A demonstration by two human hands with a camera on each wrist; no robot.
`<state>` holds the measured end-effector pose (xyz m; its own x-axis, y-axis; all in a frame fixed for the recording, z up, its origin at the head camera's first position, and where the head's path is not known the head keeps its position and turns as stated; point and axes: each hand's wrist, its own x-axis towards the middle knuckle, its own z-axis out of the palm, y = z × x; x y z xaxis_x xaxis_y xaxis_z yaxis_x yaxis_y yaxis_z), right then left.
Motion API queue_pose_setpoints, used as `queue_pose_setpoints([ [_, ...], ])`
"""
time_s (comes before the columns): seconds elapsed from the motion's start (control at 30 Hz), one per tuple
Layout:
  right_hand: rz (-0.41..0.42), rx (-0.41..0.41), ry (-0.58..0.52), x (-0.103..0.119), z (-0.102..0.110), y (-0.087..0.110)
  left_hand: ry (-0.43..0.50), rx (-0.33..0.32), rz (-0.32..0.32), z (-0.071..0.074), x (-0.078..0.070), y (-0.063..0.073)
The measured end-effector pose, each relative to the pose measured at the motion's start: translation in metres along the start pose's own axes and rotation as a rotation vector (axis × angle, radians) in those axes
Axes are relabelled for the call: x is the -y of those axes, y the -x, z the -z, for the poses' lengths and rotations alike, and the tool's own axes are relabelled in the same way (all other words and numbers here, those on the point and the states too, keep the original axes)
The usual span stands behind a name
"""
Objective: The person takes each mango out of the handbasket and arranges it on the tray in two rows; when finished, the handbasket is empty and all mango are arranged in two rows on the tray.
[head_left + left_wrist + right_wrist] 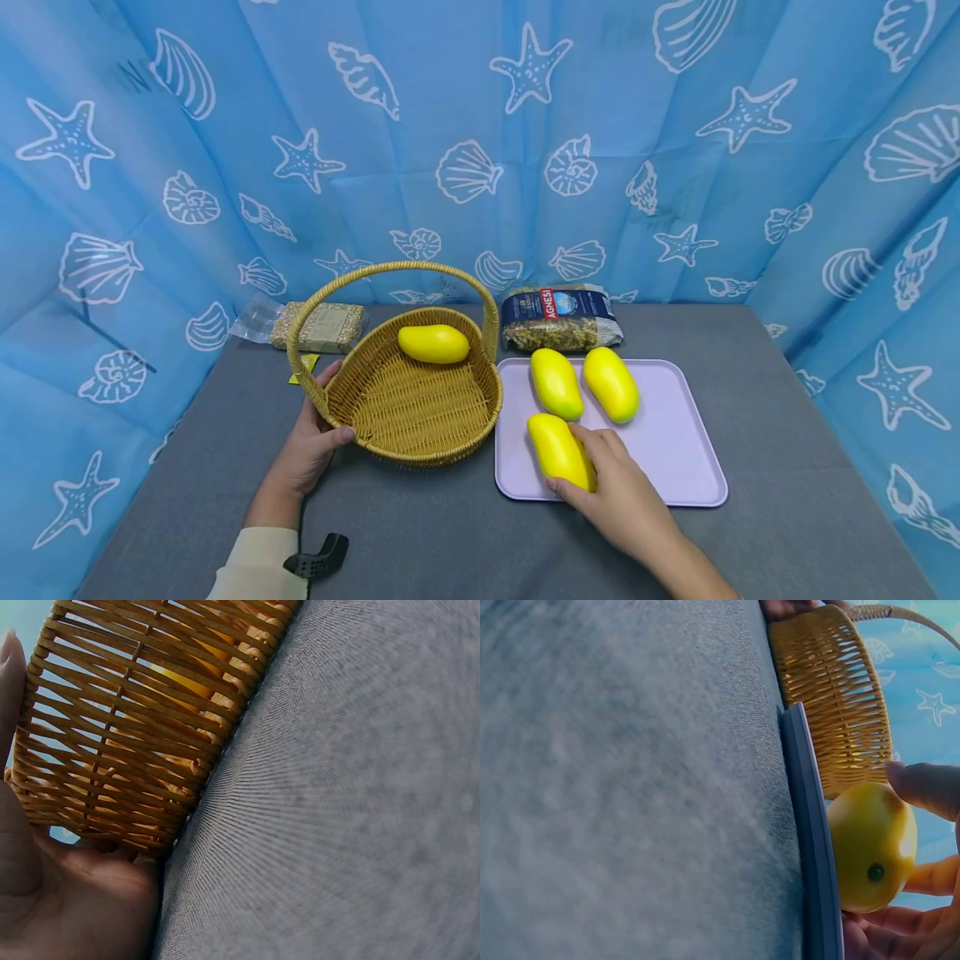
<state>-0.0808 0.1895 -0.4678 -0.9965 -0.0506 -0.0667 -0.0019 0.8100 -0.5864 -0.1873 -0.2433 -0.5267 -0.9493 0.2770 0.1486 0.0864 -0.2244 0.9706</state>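
Note:
A wicker basket with an arched handle stands left of centre, one yellow mango lying inside at its back. At the basket's left side my left hand grips it, thumb over the rim and the other fingers against the outer wall. My right hand holds the nearest mango on the lilac tray, thumb on one side and fingers on the other. In the right wrist view this mango appears to rest on the tray. Two more mangoes, one left and one right, lie behind it.
Behind the tray lies an AGNESI pasta bag. A clear pack of grains and a small yellow packet are left of and behind the basket. Blue shell-patterned curtains enclose the grey table.

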Motion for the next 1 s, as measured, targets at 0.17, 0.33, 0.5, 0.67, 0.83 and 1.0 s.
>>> queue_pose_setpoints([
  [0.17,0.026,0.004,-0.018,-0.0015,0.002,0.0024,-0.001,0.003,-0.005,0.0,-0.0001,0.0001],
  [0.33,0.016,-0.007,-0.025,-0.0006,0.0034,0.0034,0.002,0.004,-0.007,0.0004,0.0003,0.0002],
  [0.5,-0.014,-0.014,-0.017,0.0009,0.0034,0.0027,0.011,0.014,-0.013,0.0016,0.0013,0.0002],
  [0.67,-0.004,-0.022,-0.013,-0.0005,0.0048,0.0039,0.013,0.018,-0.016,0.0018,0.0017,0.0002],
  [0.83,0.019,-0.028,-0.026,-0.002,0.007,0.0057,0.012,0.014,-0.011,0.001,0.001,0.0004],
  [1.0,0.007,-0.028,-0.029,-0.0009,0.0068,0.0065,0.006,0.008,-0.006,0.001,0.001,0.0003],
])
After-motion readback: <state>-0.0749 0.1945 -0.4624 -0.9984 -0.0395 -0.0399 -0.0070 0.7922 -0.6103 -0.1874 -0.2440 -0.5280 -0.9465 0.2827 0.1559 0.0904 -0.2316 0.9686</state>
